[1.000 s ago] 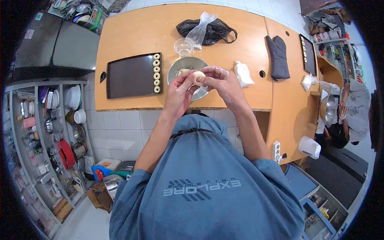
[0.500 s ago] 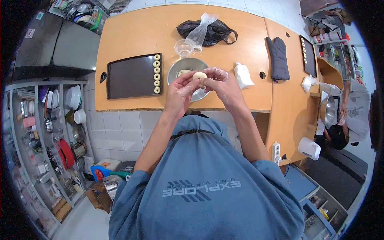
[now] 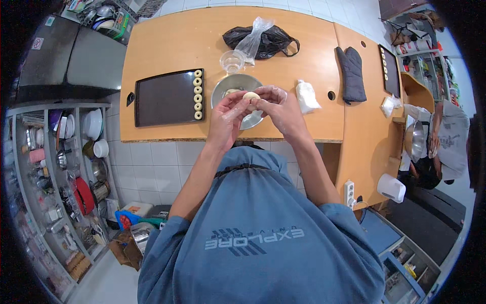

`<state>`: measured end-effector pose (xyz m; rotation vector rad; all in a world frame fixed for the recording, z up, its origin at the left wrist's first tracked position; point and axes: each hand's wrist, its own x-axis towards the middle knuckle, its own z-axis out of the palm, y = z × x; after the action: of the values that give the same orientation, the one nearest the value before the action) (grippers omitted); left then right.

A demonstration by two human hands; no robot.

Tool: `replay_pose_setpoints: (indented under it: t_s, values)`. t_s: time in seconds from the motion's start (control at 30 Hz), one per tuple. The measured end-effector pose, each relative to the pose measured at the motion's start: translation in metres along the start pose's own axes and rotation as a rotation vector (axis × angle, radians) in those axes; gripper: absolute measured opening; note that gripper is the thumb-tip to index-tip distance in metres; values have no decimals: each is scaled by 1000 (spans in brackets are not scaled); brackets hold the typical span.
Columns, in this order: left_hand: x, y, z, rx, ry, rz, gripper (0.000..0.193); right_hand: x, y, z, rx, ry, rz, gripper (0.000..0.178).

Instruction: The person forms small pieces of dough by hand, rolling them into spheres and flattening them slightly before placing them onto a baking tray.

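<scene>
A small pale piece of dough (image 3: 250, 95) is pinched between my two hands, above the near rim of a metal mixing bowl (image 3: 217, 91). My left hand (image 3: 226, 115) grips it from the left with thumb and fingers. From the right, my right hand (image 3: 280, 109) presses it with its thumb, and its floury fingers curl round the far side. More dough (image 3: 232, 92) lies in the bowl, partly hidden by my hands. To the left, a dark baking tray (image 3: 164, 99) carries a column of ring-shaped dough pieces (image 3: 198, 90) along its right side.
Beyond the bowl are a clear plastic cup (image 3: 232, 62) and a black plastic bag (image 3: 273, 43). A white bag of powder (image 3: 307, 96) and a dark oven mitt (image 3: 352, 76) lie to the right. Another person (image 3: 450, 137) works beside a metal bowl (image 3: 416, 141) at far right.
My hands stay together at the bowl and keep hold of the dough. Their fingers and the dough have shifted only slightly.
</scene>
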<state>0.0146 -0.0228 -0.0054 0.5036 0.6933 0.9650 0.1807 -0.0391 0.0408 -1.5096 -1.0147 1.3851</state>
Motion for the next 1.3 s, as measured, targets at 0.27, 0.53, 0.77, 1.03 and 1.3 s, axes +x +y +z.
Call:
replay_pose_setpoints:
  t_s: [0.27, 0.53, 0.77, 1.03, 1.3]
  values:
    - [2, 2, 2, -24, 1, -49, 27, 0, 0, -2, 62, -24, 16, 35]
    - [4, -1, -2, 34, -12, -2, 27, -1, -7, -1, 108, -6, 33, 28]
    - [4, 1, -1, 8, -48, -38, 24, -1, -12, -2, 80, -23, 110, 27]
    - [5, 3, 1, 1, -43, -26, 29, 4, -7, -2, 115, 14, 48, 30]
    - [7, 3, -1, -18, -15, -49, 31, 4, -12, -2, 134, -7, 68, 25]
